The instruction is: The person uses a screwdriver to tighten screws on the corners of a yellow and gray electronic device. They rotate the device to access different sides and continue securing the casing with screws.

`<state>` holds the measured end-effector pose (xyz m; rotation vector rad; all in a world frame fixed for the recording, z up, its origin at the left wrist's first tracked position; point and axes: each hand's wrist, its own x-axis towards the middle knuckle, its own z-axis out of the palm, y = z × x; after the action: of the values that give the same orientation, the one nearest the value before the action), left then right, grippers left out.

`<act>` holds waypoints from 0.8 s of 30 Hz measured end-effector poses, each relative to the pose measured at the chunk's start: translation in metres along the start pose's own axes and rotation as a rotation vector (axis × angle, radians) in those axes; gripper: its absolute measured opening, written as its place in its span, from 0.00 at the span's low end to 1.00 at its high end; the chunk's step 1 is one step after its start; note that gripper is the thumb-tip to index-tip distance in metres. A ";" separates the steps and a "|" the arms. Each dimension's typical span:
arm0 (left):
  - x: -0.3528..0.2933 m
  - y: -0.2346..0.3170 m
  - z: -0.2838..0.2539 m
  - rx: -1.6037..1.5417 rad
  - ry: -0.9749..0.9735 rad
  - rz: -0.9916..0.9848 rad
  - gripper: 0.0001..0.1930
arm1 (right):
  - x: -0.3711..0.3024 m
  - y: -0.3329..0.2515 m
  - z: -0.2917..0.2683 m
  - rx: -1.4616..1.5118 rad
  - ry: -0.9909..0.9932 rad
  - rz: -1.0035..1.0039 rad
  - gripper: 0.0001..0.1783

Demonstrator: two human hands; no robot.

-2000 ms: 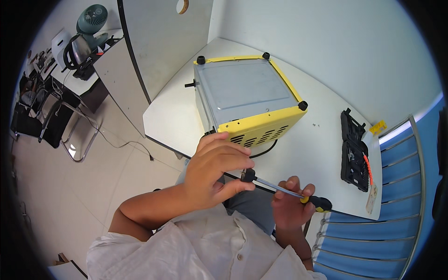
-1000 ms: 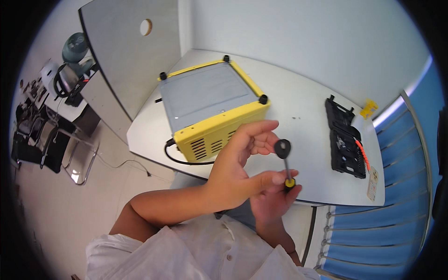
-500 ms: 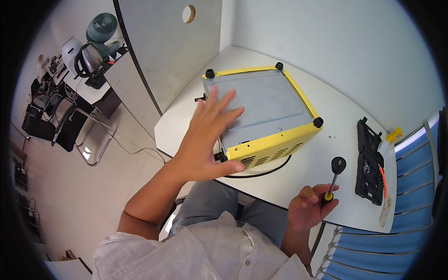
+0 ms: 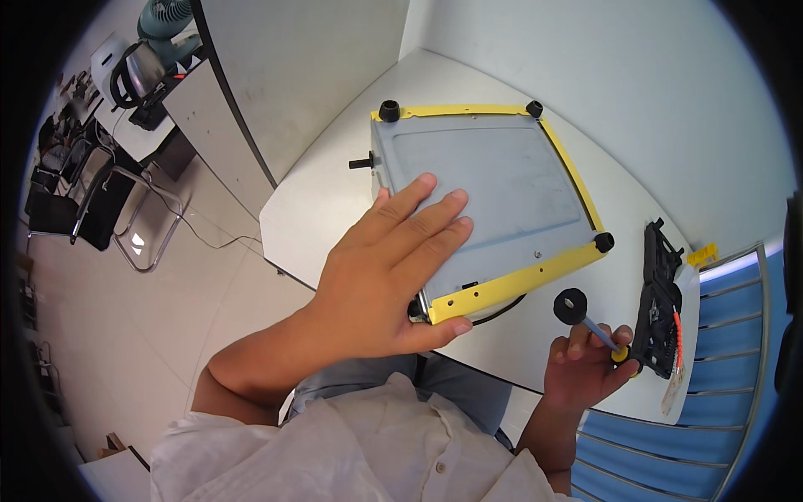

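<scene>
A box-shaped appliance [image 4: 502,188] with a grey metal base panel and yellow edges lies bottom up on the white table. Black feet [image 4: 604,243] stand at its corners, and a dark part at the near left corner is partly hidden by my hand. My left hand [image 4: 381,268] is open, its fingers stretched over the grey panel and its thumb along the near yellow edge. At the right, my right hand [image 4: 581,372] is closed round the yellow-and-black handle of a screwdriver [image 4: 604,334]. The shaft points up and left, with a round black foot-like piece [image 4: 577,316] at its end.
An unfolded black tool case [image 4: 659,289] with an orange-red tool [image 4: 677,335] lies at the table's right side. A small yellow item [image 4: 703,255] is beyond it. Grey partitions [image 4: 293,75] enclose the table. Off left are a chair [image 4: 100,205], a kettle [image 4: 144,71] and a fan [image 4: 163,21].
My left hand has shifted right and toward me, its fingers closer together over the panel. My right hand has moved right, and the screwdriver now tilts left. The whole view has shifted.
</scene>
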<state>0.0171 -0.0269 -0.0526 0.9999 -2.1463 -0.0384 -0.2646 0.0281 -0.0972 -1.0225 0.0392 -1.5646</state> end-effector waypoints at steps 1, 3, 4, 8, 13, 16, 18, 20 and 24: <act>0.000 0.000 -0.001 0.005 -0.002 0.000 0.36 | 0.002 0.000 0.001 -0.001 0.000 0.004 0.21; 0.000 0.000 0.000 0.017 0.000 0.003 0.36 | 0.005 0.000 0.001 -0.004 0.001 0.010 0.21; 0.000 0.000 0.000 0.028 0.002 0.006 0.36 | 0.006 0.001 0.001 0.007 0.003 0.012 0.21; -0.002 0.003 -0.001 0.048 0.019 0.017 0.34 | 0.004 0.004 0.001 0.029 0.009 0.020 0.21; -0.003 0.006 0.000 0.053 0.025 0.006 0.31 | 0.000 0.003 0.002 0.040 0.006 0.028 0.21; -0.004 0.007 0.001 0.052 0.036 0.000 0.31 | -0.003 0.000 0.004 0.040 -0.004 0.027 0.21; -0.004 0.007 0.003 0.039 0.050 -0.004 0.31 | -0.006 -0.002 0.008 0.045 0.006 0.021 0.21; -0.003 0.006 0.004 0.007 0.071 -0.003 0.31 | -0.006 -0.005 0.010 0.043 0.003 0.015 0.21; -0.003 0.005 -0.003 0.006 -0.004 -0.039 0.35 | -0.001 -0.015 0.017 0.026 0.005 -0.007 0.21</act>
<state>0.0170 -0.0202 -0.0510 1.0459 -2.1316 -0.0534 -0.2665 0.0414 -0.0790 -0.9997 0.0186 -1.5697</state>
